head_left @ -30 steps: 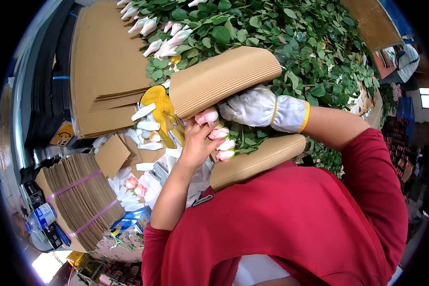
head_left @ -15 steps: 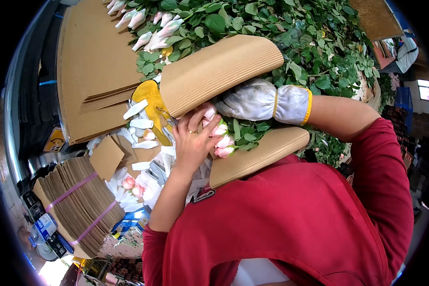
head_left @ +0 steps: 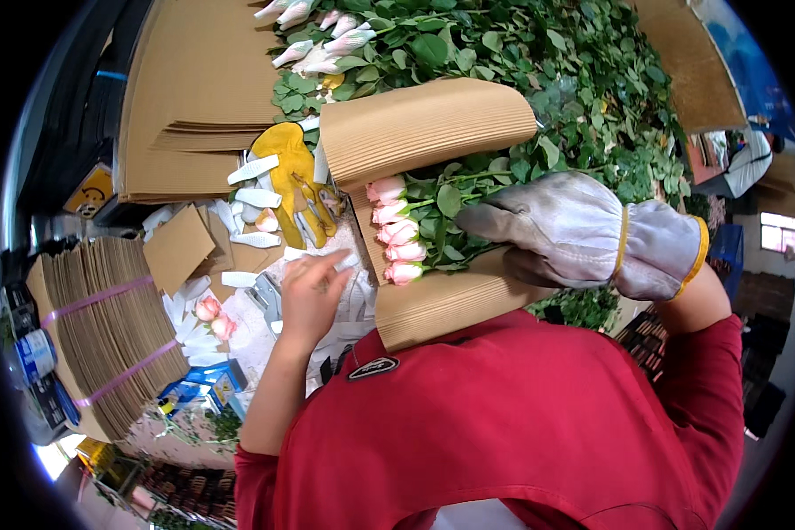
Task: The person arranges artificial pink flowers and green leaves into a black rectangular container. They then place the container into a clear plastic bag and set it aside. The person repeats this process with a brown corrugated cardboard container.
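A row of pink roses (head_left: 397, 232) lies on a sheet of corrugated cardboard, stems and leaves pointing right. The sheet's upper flap (head_left: 433, 128) curls over from the far side, and its lower flap (head_left: 455, 305) rises on the near side. My right hand (head_left: 561, 230), in a soiled white work glove, is over the leaves and the lower flap, its fingers and thumb apart. My bare left hand (head_left: 314, 291) hovers left of the cardboard with fingers apart, above white foam sleeves (head_left: 358, 300). A yellow glove (head_left: 287, 168) lies beyond it.
A large pile of leafy stems (head_left: 583, 88) covers the far side, with sleeved rose heads (head_left: 349, 40) at its left. Flat cardboard sheets (head_left: 199, 71) stand far left. A strapped cardboard bundle (head_left: 110, 327), two loose roses (head_left: 214, 316) and a grey metal tool (head_left: 267, 299) are nearer.
My left hand has left the roses and moved left. My right hand has come out from beneath the upper flap, toward the right, and the row of roses now shows fully.
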### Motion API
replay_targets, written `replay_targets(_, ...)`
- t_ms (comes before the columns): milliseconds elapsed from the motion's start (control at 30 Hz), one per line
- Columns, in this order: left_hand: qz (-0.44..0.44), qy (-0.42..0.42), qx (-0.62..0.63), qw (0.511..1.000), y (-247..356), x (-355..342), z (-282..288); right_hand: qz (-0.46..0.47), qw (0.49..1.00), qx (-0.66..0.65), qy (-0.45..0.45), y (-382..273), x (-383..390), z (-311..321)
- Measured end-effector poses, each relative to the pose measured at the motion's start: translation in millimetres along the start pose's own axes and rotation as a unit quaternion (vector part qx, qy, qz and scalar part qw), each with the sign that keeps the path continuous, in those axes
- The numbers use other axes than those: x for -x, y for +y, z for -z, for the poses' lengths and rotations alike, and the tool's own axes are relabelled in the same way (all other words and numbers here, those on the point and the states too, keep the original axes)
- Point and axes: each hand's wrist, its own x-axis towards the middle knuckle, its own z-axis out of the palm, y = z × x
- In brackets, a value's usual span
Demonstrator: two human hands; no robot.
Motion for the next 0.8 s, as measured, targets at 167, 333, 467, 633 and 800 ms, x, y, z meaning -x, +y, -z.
replay_targets(167,-0.123,-0.030,0.010,0.992,12,-21,-22,0.035,0.991,0.043,-0.122,-15,-63,-13)
replay_targets(333,-0.147,-0.015,-0.031,0.989,-11,-29,-48,0.019,0.983,0.079,-0.166,15,-82,-111)
replay_targets(467,-0.125,-0.001,-0.031,0.992,-13,-27,-57,0.101,0.986,0.120,-0.050,24,-76,-137)
replay_targets(633,-0.114,-0.005,-0.058,0.992,-6,-26,-52,0.107,0.994,0.017,0.018,26,-79,-169)
replay_targets(800,-0.046,0.035,0.105,0.993,-5,-33,-33,0.068,0.996,0.016,0.057,27,-76,-172)
